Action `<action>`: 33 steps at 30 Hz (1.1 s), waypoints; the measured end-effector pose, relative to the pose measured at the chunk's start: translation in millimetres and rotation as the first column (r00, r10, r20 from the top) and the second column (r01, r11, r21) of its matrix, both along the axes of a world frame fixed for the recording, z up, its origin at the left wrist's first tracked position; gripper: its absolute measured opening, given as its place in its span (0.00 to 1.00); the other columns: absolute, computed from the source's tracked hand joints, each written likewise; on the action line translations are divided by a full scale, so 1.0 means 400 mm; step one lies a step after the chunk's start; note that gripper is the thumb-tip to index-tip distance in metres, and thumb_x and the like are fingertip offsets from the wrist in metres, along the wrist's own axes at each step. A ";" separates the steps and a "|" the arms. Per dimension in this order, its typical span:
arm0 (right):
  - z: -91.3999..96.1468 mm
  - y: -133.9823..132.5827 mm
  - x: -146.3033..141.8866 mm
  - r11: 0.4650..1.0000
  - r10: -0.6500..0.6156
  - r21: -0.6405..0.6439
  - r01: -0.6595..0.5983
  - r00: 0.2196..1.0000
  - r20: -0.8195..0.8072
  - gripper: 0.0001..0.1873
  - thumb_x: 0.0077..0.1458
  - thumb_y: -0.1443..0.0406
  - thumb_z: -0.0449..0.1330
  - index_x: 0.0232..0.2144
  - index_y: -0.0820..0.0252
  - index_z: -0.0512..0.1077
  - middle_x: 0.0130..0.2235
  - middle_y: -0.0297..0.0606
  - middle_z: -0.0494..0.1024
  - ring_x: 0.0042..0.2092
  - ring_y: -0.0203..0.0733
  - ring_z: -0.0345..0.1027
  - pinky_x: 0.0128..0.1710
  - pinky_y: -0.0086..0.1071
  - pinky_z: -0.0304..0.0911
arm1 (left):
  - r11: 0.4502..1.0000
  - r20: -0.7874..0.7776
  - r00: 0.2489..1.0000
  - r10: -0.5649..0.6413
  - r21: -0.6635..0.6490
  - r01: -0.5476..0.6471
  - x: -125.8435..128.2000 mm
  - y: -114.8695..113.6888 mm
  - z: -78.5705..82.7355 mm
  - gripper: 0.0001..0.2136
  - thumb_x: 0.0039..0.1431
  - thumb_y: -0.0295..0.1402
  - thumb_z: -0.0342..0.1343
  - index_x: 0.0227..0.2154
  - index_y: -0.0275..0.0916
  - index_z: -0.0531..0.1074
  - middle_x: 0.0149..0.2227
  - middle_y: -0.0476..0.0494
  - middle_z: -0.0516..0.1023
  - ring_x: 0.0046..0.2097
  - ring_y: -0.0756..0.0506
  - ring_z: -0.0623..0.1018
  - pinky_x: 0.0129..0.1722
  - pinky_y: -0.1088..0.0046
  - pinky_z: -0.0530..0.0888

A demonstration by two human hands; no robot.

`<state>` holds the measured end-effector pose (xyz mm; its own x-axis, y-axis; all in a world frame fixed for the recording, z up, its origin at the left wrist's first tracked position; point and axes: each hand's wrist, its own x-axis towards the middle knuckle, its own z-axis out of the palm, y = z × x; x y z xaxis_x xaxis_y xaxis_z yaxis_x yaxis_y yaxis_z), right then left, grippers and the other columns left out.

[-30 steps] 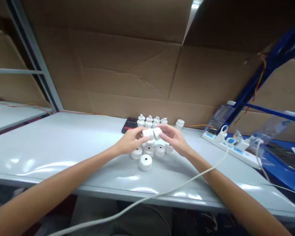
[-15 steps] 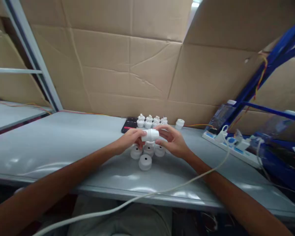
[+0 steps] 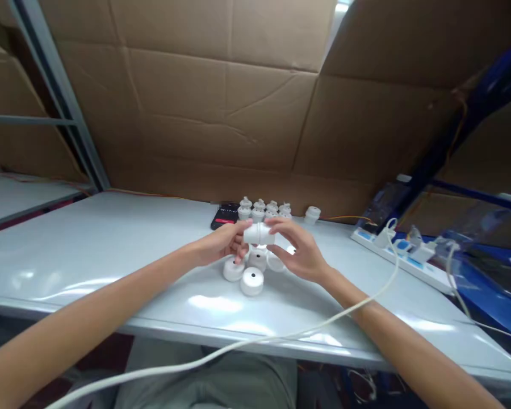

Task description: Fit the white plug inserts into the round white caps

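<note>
Between my two hands a white plastic cylinder (image 3: 259, 234) with a ridge round its middle lies sideways, held above the table. My left hand (image 3: 227, 241) grips its left end between thumb and fingers. On the opposite end, the fingers and thumb of my right hand (image 3: 296, 247) are closed. Just below stand several round white caps with a small dark hole on top; the nearest cap (image 3: 252, 282) is fully visible, and others are partly hidden by my hands. My left fingertips are close to another cap (image 3: 233, 269).
Behind my hands stand several white plastic pieces (image 3: 258, 211) in a row, beside a black phone (image 3: 225, 216). One more white piece (image 3: 312, 215) is farther right. A power strip (image 3: 409, 261) with plugs lies at the right, and a white cable (image 3: 323, 319) crosses in front of me. Cardboard (image 3: 221, 113) walls the back.
The cylinder has shifted slightly left, with both hands still on it. The caps below have moved a little, the left one nearer to me. The light on the cardboard has become darker.
</note>
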<state>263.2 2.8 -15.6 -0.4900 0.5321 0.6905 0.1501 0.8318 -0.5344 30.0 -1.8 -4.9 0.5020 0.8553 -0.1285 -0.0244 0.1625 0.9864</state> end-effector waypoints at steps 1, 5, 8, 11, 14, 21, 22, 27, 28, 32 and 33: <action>0.001 -0.003 -0.001 0.999 -0.013 0.033 0.013 1.000 0.009 0.11 0.61 0.65 0.64 0.47 0.51 0.71 0.58 0.45 0.75 0.62 0.51 0.68 0.63 0.53 0.64 | 1.000 -0.006 1.000 -0.003 -0.007 0.003 -0.001 -0.001 0.002 0.27 0.62 0.58 0.52 0.30 0.35 0.77 0.20 0.49 0.71 0.22 0.51 0.70 0.24 0.75 0.69; 0.001 -0.009 -0.003 0.999 -0.029 0.044 0.029 1.000 -0.006 0.16 0.59 0.63 0.66 0.49 0.50 0.70 0.58 0.46 0.74 0.61 0.52 0.68 0.61 0.53 0.67 | 1.000 -0.023 1.000 -0.014 0.000 0.014 -0.003 -0.005 0.006 0.31 0.60 0.63 0.51 0.29 0.34 0.77 0.20 0.48 0.71 0.21 0.51 0.69 0.23 0.74 0.69; -0.002 -0.008 -0.001 0.999 -0.023 -0.029 0.023 1.000 -0.012 0.20 0.57 0.60 0.68 0.50 0.52 0.70 0.53 0.45 0.77 0.55 0.52 0.73 0.57 0.49 0.71 | 0.999 -0.024 1.000 -0.019 0.049 0.020 -0.005 -0.004 0.005 0.29 0.57 0.61 0.56 0.33 0.34 0.77 0.22 0.47 0.73 0.24 0.50 0.71 0.25 0.73 0.71; -0.006 -0.001 0.003 0.988 -0.044 -0.148 0.038 0.998 -0.034 0.20 0.57 0.56 0.68 0.49 0.53 0.70 0.45 0.41 0.80 0.46 0.47 0.77 0.48 0.43 0.76 | 0.984 -0.047 0.999 0.006 0.179 0.003 -0.006 -0.003 0.005 0.22 0.55 0.52 0.63 0.37 0.34 0.78 0.28 0.45 0.77 0.30 0.48 0.77 0.34 0.71 0.75; -0.010 0.006 0.004 0.950 -0.056 -0.310 0.042 0.998 -0.039 0.19 0.61 0.51 0.63 0.48 0.53 0.70 0.37 0.37 0.81 0.35 0.43 0.78 0.35 0.37 0.75 | 0.945 -0.062 0.997 0.046 0.325 -0.024 -0.005 -0.005 0.007 0.19 0.51 0.43 0.69 0.43 0.37 0.77 0.39 0.43 0.81 0.40 0.45 0.80 0.41 0.69 0.76; 0.001 -0.006 -0.019 0.818 -0.030 -0.574 -0.024 0.996 -0.084 0.26 0.60 0.43 0.58 0.50 0.54 0.66 0.22 0.30 0.77 0.22 0.45 0.75 0.22 0.35 0.70 | 0.814 0.021 0.998 0.055 0.577 -0.057 0.008 -0.022 0.011 0.19 0.45 0.28 0.67 0.43 0.38 0.75 0.44 0.43 0.78 0.43 0.45 0.79 0.44 0.68 0.75; 0.005 -0.010 -0.023 0.803 -0.026 -0.595 -0.040 0.995 -0.101 0.27 0.60 0.43 0.59 0.51 0.54 0.65 0.22 0.30 0.77 0.23 0.45 0.76 0.22 0.35 0.71 | 0.800 0.035 0.998 0.049 0.597 -0.060 0.009 -0.025 0.013 0.18 0.45 0.28 0.66 0.42 0.38 0.75 0.44 0.43 0.78 0.43 0.45 0.79 0.44 0.68 0.74; 0.016 -0.022 -0.034 0.806 -0.060 -0.588 -0.069 0.979 -0.197 0.27 0.56 0.45 0.64 0.49 0.53 0.65 0.28 0.32 0.80 0.26 0.43 0.78 0.28 0.36 0.74 | 0.822 0.040 0.996 0.085 0.562 -0.093 0.005 -0.030 0.023 0.27 0.49 0.34 0.68 0.53 0.44 0.70 0.53 0.42 0.75 0.50 0.44 0.77 0.46 0.69 0.75; 0.015 -0.022 -0.034 0.820 -0.066 -0.569 -0.064 0.976 -0.205 0.26 0.56 0.46 0.65 0.48 0.53 0.65 0.29 0.32 0.81 0.26 0.42 0.77 0.29 0.35 0.73 | 0.837 0.037 0.992 0.120 0.533 -0.121 0.004 -0.028 0.023 0.26 0.52 0.38 0.67 0.54 0.44 0.69 0.53 0.42 0.74 0.50 0.44 0.77 0.45 0.69 0.75; 0.004 -0.011 -0.032 0.870 -0.099 -0.492 -0.022 0.971 -0.218 0.24 0.55 0.48 0.67 0.46 0.53 0.66 0.31 0.32 0.80 0.29 0.40 0.76 0.30 0.34 0.73 | 0.905 -0.013 0.981 0.193 0.389 -0.173 -0.002 -0.010 0.018 0.21 0.58 0.51 0.61 0.41 0.37 0.73 0.38 0.44 0.77 0.39 0.45 0.78 0.38 0.67 0.76; 0.001 -0.008 -0.031 0.876 -0.119 -0.482 -0.002 0.968 -0.221 0.25 0.54 0.48 0.68 0.46 0.53 0.67 0.31 0.32 0.80 0.30 0.40 0.76 0.31 0.34 0.73 | 0.908 -0.005 0.984 0.177 0.387 -0.162 -0.004 -0.007 0.017 0.21 0.56 0.50 0.64 0.39 0.36 0.73 0.36 0.44 0.77 0.38 0.45 0.78 0.39 0.67 0.76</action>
<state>250.9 -0.3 -15.1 -0.3020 0.8472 0.4371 0.0094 0.4612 -0.8873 28.5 -4.5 2.0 0.3464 0.9144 0.2096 0.0220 -0.2313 0.9726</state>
